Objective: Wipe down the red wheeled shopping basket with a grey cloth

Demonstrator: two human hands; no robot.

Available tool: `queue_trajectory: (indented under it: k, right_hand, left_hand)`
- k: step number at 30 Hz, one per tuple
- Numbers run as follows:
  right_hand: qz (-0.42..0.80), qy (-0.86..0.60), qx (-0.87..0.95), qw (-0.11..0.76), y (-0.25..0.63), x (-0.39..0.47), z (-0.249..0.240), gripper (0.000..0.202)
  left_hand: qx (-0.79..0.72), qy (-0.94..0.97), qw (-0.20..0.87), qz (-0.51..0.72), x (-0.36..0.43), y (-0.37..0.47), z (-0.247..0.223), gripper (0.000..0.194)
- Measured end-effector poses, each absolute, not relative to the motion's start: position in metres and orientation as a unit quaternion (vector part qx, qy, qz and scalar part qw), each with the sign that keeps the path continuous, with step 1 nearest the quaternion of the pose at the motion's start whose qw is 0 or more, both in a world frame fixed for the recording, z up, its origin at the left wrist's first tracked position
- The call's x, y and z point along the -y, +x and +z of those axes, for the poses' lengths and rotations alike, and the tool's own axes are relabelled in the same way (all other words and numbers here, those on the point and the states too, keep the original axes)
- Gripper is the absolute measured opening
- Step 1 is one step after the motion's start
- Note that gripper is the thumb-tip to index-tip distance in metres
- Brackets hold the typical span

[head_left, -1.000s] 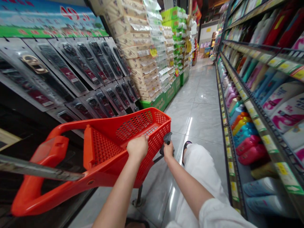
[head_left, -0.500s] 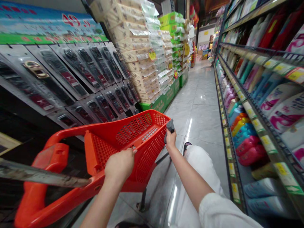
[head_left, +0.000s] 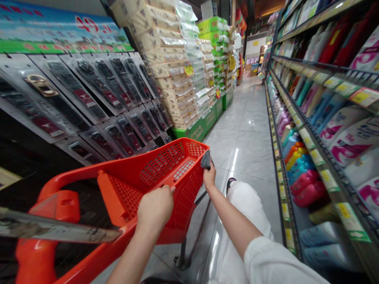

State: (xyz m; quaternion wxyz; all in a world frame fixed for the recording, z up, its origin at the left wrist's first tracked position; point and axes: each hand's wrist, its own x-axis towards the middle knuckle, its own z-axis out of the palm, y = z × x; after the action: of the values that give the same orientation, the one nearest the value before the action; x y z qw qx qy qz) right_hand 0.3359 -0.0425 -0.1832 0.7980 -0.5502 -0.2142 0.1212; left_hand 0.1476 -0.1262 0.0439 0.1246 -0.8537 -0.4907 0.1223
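An orange-red plastic shopping cart (head_left: pixel 189 189) stands in front of me, its mesh basket slanting away to the right. My left hand (head_left: pixel 156 206) is closed over the near side rim, fingers curled to the inside. At the far corner of the basket, my right hand (head_left: pixel 209 175) grips a dark grey cloth (head_left: pixel 205 159) and presses it against the outside of the rim. Behind my left hand, the cart's handle (head_left: pixel 44 252) fills the lower left. A scuffed metal pole (head_left: pixel 59 227) crosses the handle. The basket's folding flap (head_left: pixel 115 197) leans inside.
Packaged belts (head_left: pixel 100 86) hang on a rack at left, under a price sign (head_left: pixel 65 27). Past them rise stacked tissue packs (head_left: pixel 174 71) on a green base. Shelves of bottles (head_left: pixel 308 169) line the right. A tiled floor aisle (head_left: pixel 248 114) runs between.
The cart has shifted slightly left in view. My left hand sits a little farther forward along the rim. The right hand and cloth have moved slightly left with the basket corner.
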Motion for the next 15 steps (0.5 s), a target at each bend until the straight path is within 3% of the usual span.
queue_trajectory:
  k: [6, 11, 15]
  right_hand:
    - [0.210, -0.620, 0.152, 0.740, 0.333, 0.047, -0.206, 0.034]
    - [0.145, -0.583, 0.210, 0.771, 0.316, 0.036, -0.179, 0.050]
    - [0.144, -0.593, 0.228, 0.759, 0.274, 0.061, -0.207, 0.058]
  left_hand:
    - [0.488, -0.855, 0.139, 0.106, 0.118, 0.144, 0.040, 0.047]
    - [0.494, -0.854, 0.121, 0.108, 0.111, 0.146, 0.040, 0.048]
    - [0.500, -0.853, 0.101, 0.113, 0.110, 0.148, 0.041, 0.043]
